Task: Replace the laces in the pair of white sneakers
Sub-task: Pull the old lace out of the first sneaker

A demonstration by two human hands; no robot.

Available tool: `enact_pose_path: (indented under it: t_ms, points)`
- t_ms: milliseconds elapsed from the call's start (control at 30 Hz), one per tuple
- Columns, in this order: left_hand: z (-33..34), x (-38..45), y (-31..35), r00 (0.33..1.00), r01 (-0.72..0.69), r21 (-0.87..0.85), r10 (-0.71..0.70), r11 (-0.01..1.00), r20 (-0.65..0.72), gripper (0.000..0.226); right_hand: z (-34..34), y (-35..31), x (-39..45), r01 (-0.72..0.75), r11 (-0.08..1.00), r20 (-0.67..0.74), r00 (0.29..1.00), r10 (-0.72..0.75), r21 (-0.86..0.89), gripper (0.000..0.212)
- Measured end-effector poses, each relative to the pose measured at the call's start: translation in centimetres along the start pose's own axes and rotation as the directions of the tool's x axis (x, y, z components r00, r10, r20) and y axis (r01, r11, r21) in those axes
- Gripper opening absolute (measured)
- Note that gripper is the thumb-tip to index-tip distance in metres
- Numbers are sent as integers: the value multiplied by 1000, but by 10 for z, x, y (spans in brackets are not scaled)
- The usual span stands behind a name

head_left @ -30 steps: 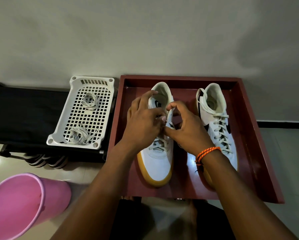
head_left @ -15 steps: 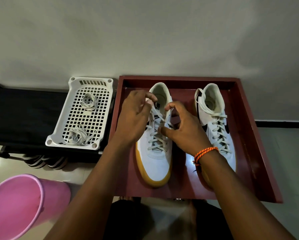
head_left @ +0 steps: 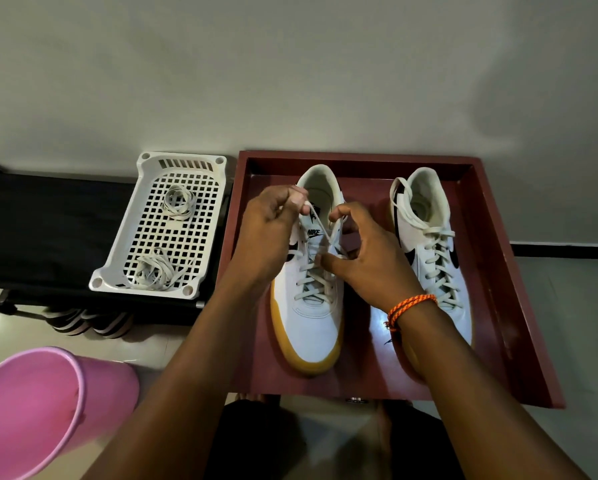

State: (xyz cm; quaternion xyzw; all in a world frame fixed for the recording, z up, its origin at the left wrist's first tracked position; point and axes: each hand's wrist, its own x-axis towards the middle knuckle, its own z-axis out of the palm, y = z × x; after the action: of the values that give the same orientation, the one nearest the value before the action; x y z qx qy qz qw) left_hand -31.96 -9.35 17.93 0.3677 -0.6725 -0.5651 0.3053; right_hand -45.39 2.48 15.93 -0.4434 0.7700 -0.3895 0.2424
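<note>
Two white sneakers with gum soles stand side by side in a dark red tray, toes toward me. Both hands are over the left sneaker. My left hand pinches one end of its white lace up beside the shoe's collar. My right hand pinches the lace near the upper eyelets on the shoe's right side. The right sneaker is laced, with a loose lace loop hanging over its collar; my right forearm hides its toe.
A white perforated basket left of the tray holds two loose lace bundles and rests on a black rack. A pink bucket stands at the lower left. A wall rises just behind the tray.
My left hand has lifted up and away to the left, drawing a lace end out toward the collar. My right hand stayed at the upper eyelets.
</note>
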Motion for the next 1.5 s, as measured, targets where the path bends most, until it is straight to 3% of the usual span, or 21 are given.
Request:
enact_pose_path:
  t_ms: [167,333,433,500,567,633,667,900,1067,1167,1267,1500]
  points:
    - [1,-6,23,996,73,-438,-91,896,-20,32,-1,2,0,-5,1000,-1,1000,5,1,55]
    - [0,2,16,982,141,-574,-186,807,-20,31,1,4,0,-6,1000,9,1000,6,13,57]
    - [-1,3,13,971,191,-462,-235,866,-38,32,0,4,0,-3,1000,11,1000,3,6,57]
    - [0,3,7,976,197,-265,-214,944,-36,34,0,3,0,-1,1000,14,1000,1,7,56]
    - [-1,3,0,995,95,37,-94,995,-44,34,0,4,0,-2,1000,10,1000,2,0,56]
    - [-4,5,-6,998,-37,324,53,945,-42,29,-1,4,0,-5,1000,11,1000,5,6,55]
    - [-7,5,-7,996,-51,377,72,925,-43,26,-1,4,0,-5,1000,12,1000,5,12,54]
    - [-13,7,-16,999,-22,520,44,854,-31,11,0,8,1,0,1000,34,999,0,9,57]
    - [-12,6,-19,999,34,556,-9,831,-48,48,2,7,-2,27,999,22,999,-27,-18,52]
    - [-9,2,-16,996,19,573,32,820,-79,46,4,5,-2,27,998,-13,1000,-28,-51,44]
    - [-8,-2,-15,999,-12,606,-15,796,39,52,5,5,-3,31,994,-28,999,-34,-102,47]
    - [-12,1,-16,991,-65,667,-30,743,130,22,-1,5,0,43,998,54,998,-41,-44,42]
